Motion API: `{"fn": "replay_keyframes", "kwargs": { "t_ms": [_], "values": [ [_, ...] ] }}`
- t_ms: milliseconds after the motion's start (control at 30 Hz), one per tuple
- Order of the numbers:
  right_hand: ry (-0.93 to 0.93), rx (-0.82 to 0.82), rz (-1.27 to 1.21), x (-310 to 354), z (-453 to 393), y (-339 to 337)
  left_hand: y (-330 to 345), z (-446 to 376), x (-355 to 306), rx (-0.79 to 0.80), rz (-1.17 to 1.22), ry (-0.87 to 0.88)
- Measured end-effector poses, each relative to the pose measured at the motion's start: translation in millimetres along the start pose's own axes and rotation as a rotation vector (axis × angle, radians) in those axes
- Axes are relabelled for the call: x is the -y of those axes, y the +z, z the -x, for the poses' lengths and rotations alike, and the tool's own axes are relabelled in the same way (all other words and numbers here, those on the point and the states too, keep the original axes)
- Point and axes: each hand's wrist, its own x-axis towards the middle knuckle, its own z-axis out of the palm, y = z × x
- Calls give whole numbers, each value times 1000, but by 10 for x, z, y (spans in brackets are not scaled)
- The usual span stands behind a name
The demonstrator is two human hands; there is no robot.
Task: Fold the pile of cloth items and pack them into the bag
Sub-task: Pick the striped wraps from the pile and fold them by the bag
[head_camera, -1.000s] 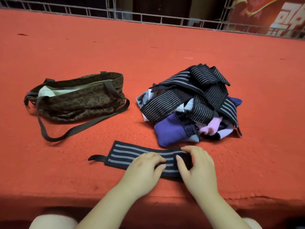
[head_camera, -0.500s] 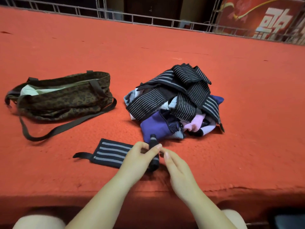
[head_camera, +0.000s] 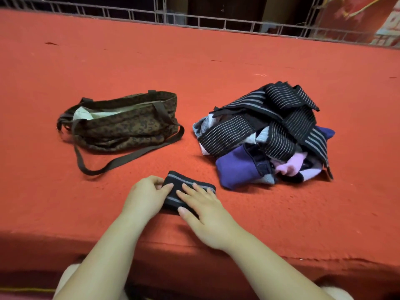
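A black band with grey stripes [head_camera: 190, 186] lies folded into a short packet near the front edge of the red surface. My left hand [head_camera: 146, 197] grips its left end, fingers curled at the edge and thumb on top. My right hand [head_camera: 202, 205] presses flat on the packet with straight fingers and covers its near half. The pile of cloth items [head_camera: 264, 135] sits just beyond to the right: more striped bands over purple, pink and grey pieces. The brown patterned bag [head_camera: 129, 128] lies to the left with its mouth open, showing a pale lining.
The bag's long dark strap [head_camera: 121, 162] loops across the red cloth-covered surface [head_camera: 216, 68] toward my hands. The surface's front edge [head_camera: 281, 254] drops off just behind my wrists. A metal railing [head_camera: 194, 19] runs along the far side.
The band was stretched out flat; its right end was lifted and brought over to the left, and it is now a short folded packet. My right hand now presses it down.
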Motion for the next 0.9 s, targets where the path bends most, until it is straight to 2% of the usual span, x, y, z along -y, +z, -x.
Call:
{"fn": "replay_keyframes", "kwargs": {
  "t_ms": [133,200,300,400,533,633,733,800,900],
  "values": [
    [-24,48,65,-5,-52,62,1,-46,90,-3,-147,19],
    [13,-49,12,-38,-81,51,12,-96,105,22,-186,59],
    [178,-192,39,-135,-122,1,8,-262,121,147,-319,137],
    [296,-134,40,-190,-130,6,-31,-406,86,320,-382,191],
    [228,-191,-121,-163,-95,1,-74,-476,-15,464,-402,220],
    [166,-336,-259,-123,-11,-8,-151,-452,-45,484,-297,236],
    [142,-476,-367,-134,105,-25,-251,-297,-24,478,-13,246],
    [107,-507,-382,-168,202,-54,-281,-143,8,460,125,271],
    [45,-501,-293,-238,323,-50,-228,40,76,449,108,363]
  ]
}}
